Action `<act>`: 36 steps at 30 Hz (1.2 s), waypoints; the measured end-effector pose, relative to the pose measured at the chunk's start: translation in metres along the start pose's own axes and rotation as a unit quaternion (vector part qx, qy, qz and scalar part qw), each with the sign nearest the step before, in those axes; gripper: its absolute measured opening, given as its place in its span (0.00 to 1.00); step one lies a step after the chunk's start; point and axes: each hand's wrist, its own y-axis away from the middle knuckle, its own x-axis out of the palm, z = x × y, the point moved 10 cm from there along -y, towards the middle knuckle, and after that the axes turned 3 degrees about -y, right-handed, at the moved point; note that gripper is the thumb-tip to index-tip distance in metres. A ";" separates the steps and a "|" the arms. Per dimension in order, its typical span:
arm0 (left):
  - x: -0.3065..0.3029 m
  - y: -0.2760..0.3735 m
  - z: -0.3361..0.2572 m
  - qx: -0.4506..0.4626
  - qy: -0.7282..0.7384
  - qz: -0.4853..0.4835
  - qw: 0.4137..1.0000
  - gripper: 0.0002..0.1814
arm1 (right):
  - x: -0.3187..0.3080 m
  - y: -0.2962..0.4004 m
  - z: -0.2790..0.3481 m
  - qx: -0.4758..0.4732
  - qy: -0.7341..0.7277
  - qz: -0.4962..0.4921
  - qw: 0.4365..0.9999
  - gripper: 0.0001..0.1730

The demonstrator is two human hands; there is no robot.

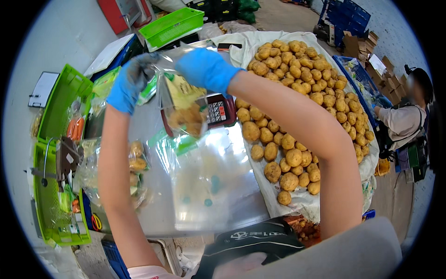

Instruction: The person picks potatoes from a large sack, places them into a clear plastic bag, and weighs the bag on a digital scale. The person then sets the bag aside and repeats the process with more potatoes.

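My left hand (pixel 134 78) and my right hand (pixel 205 68), both in blue gloves, grip the top of a clear plastic bag (pixel 183 94) from either side. Potatoes (pixel 188 118) lie in the bottom of this bag, under a yellowish printed part. The bag hangs in front of a dark red digital scale (pixel 223 110) with a keypad, which it partly hides. Below the scale, flat clear bags (pixel 202 181) with green print are spread on the metal table (pixel 156 216). To the right, a large heap of loose potatoes (pixel 296 80) rests on a white sheet (pixel 271 195).
Bagged potatoes (pixel 137 157) lie beside my left forearm. Green crates (pixel 62 108) with bagged carrots (pixel 75 127) line the left side, and another green crate (pixel 172 28) stands at the back. A phone (pixel 229 46) lies at the far edge. At right, a person (pixel 406 118) works by a blue crate (pixel 362 83).
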 end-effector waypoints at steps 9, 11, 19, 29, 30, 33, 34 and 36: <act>0.038 0.001 0.065 0.260 -0.298 -0.150 0.906 0.41 | -0.017 0.078 -0.106 0.012 -0.018 0.058 0.998 0.31; 0.057 0.013 0.099 0.299 -0.231 -0.134 0.916 0.44 | -0.013 0.139 -0.169 0.101 0.004 0.076 0.992 0.32; 0.092 0.062 0.203 0.254 -0.415 -0.093 0.869 0.28 | 0.098 0.442 -0.368 0.439 0.063 0.359 0.821 0.32; 0.226 0.103 0.266 0.283 -0.401 0.016 0.871 0.19 | 0.153 0.425 -0.361 0.482 -0.294 0.110 0.818 0.47; 0.237 0.086 0.284 0.187 -0.342 0.043 0.920 0.18 | 0.148 0.424 -0.346 0.459 -0.372 0.067 0.804 0.47; 0.272 0.052 0.343 0.047 -0.149 0.086 0.984 0.23 | 0.107 0.397 -0.286 0.384 -0.557 0.002 0.736 0.44; 0.298 0.041 0.342 0.030 -0.128 0.111 0.985 0.31 | 0.090 0.392 -0.265 0.361 -0.589 -0.019 0.722 0.43; 0.345 0.032 0.331 0.013 -0.076 0.150 0.986 0.42 | 0.063 0.391 -0.227 0.352 -0.655 -0.048 0.667 0.41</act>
